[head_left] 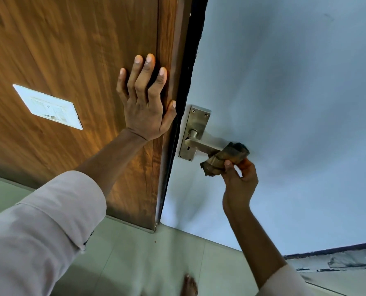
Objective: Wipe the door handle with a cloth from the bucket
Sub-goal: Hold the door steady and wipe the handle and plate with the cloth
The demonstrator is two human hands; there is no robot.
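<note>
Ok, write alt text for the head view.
The right hand holds a cloth wrapped around the end of a metal door handle on a pale door. The left hand rests flat on a wooden panel.

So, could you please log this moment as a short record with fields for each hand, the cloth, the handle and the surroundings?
left hand: flat on the wooden panel, fingers spread, holding nothing
right hand: gripping the cloth
cloth: brownish, bunched, wrapped over the free end of the lever
door handle: metal lever on a backplate, mounted on the pale door
switch plate: white, on the wooden panel
bucket: not in view
</note>
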